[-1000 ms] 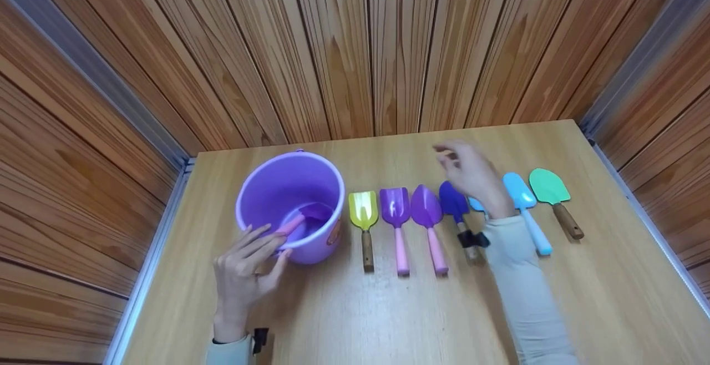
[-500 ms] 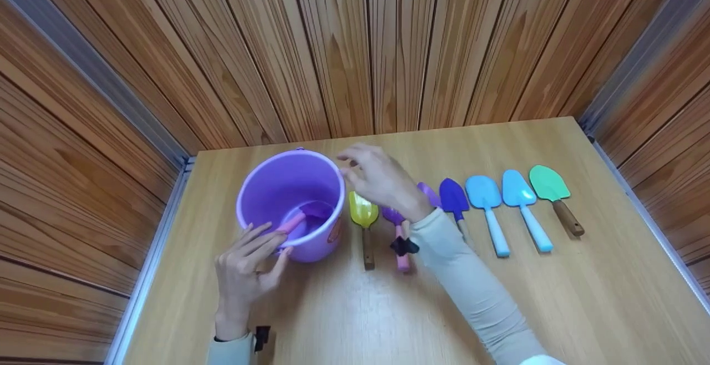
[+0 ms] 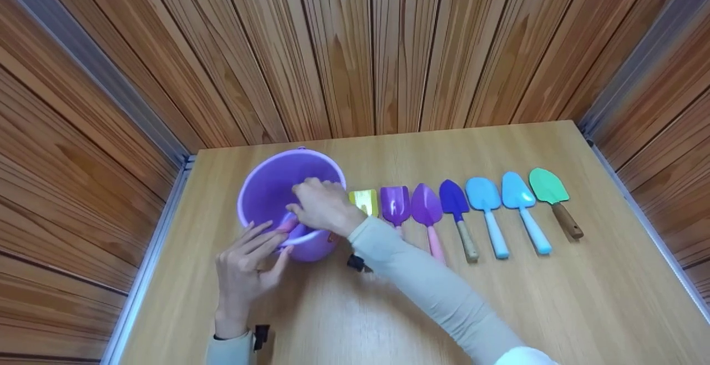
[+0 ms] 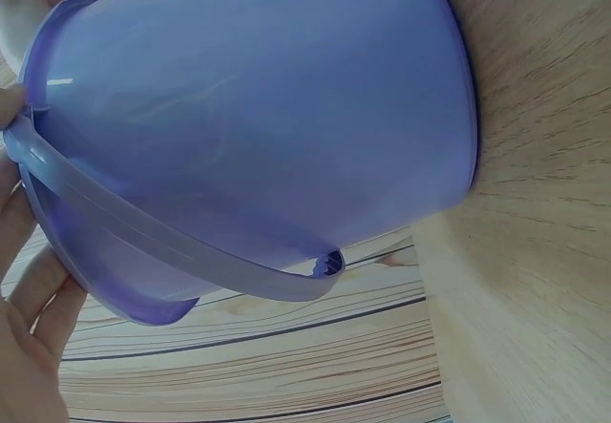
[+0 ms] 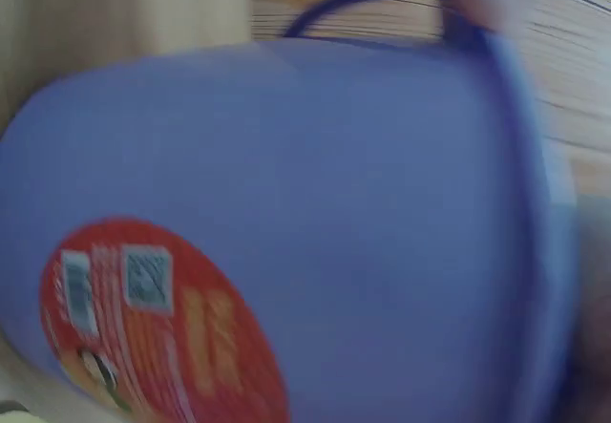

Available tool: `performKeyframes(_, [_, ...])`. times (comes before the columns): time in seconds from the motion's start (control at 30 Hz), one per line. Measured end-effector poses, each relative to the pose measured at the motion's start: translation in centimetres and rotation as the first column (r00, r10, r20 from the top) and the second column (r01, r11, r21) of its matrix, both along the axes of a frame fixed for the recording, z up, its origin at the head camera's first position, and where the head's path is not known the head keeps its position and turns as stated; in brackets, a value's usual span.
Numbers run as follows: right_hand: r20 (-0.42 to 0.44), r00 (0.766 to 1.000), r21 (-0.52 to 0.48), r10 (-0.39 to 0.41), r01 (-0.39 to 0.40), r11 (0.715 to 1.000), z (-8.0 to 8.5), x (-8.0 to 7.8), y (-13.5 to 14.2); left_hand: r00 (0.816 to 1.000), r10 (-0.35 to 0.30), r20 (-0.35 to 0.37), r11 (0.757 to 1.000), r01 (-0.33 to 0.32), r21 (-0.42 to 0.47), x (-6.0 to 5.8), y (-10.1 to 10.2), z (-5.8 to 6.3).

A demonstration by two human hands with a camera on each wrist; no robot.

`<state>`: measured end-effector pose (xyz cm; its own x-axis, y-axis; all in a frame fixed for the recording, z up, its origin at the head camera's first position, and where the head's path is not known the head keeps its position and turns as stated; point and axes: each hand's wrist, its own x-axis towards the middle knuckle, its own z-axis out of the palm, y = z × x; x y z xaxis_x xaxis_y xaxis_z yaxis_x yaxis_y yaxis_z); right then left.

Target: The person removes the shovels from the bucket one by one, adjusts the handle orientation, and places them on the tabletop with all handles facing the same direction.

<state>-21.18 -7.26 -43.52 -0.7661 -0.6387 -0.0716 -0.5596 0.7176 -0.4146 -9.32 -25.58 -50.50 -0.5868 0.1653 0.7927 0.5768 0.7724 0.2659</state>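
Observation:
A purple bucket (image 3: 260, 176) stands upright at the left of the table. My left hand (image 3: 249, 259) grips its near rim, thumb outside and fingers over the edge; the left wrist view shows those fingers around the rim beside the bucket's hanging handle (image 4: 191, 246). Inside lies a toy shovel with a pink handle (image 3: 289, 224), its blade now hidden behind my right hand. That right hand (image 3: 324, 204) reaches over the right rim into the bucket's mouth, thumb and forefinger parted, close to the pink handle. A red label (image 5: 162, 327) shows on the bucket in the right wrist view.
Right of the bucket runs a row of hand shovels: yellow (image 3: 364, 201), two purple ones such as the square-ended purple shovel (image 3: 395, 204), dark blue (image 3: 454, 196), two light blue ones including the light blue shovel (image 3: 483, 193), and green (image 3: 549, 184). Wood-plank walls (image 3: 355, 49) enclose the table.
My right hand has swept left from above the blue shovels, past the yellow one, and into the bucket's mouth. The left hand keeps its grip, and the bucket stays in place.

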Motion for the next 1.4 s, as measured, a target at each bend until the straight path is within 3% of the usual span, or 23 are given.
performKeyframes(0.1, [0.139, 0.990, 0.108, -0.019, 0.004, 0.994, -0.2, -0.2, -1.0, 1.000, -0.013, 0.003, 1.000, 0.013, 0.000, -0.1, 0.0, 0.0])
performKeyframes(0.23, [0.324, 0.944, 0.221, -0.052, -0.022, 0.975, 0.1, -0.7, -1.9, 1.000, -0.015, -0.007, 1.000, 0.015, -0.005, -0.1, -0.1, 0.2])
performKeyframes(0.3, [0.374, 0.926, 0.253, -0.056, -0.044, 0.967, 0.3, -1.0, -2.2, 1.000, -0.012, -0.015, 1.000, 0.012, -0.004, -0.1, -0.2, 0.3])
performKeyframes(0.37, [0.398, 0.916, 0.266, -0.042, -0.072, 0.961, 0.4, -1.2, -2.5, 1.000, -0.009, -0.025, 1.000, 0.008, -0.008, -0.1, -0.3, 0.4])
performKeyframes(0.53, [0.386, 0.922, 0.249, -0.015, -0.089, 0.964, 0.2, -1.3, -2.5, 1.000, -0.008, -0.027, 1.000, 0.007, -0.015, 0.0, -0.3, 0.4])
performKeyframes(1.0, [0.404, 0.911, 0.187, -0.082, 0.005, 0.982, 0.2, -2.0, -2.3, 1.000, 0.010, -0.005, 1.000, -0.010, -0.005, 0.1, -0.1, 0.0])
performKeyframes(1.3, [0.560, 0.823, 0.059, -0.095, 0.076, 0.995, 0.3, -3.2, -2.2, 1.000, -0.001, -0.008, 1.000, 0.001, -0.007, 0.0, -0.2, 0.1])
performKeyframes(1.4, [0.562, 0.821, 0.047, -0.096, 0.084, 0.995, 0.5, -3.4, -2.0, 0.999, 0.001, -0.032, 1.000, -0.002, -0.027, -0.1, -0.2, 0.0])
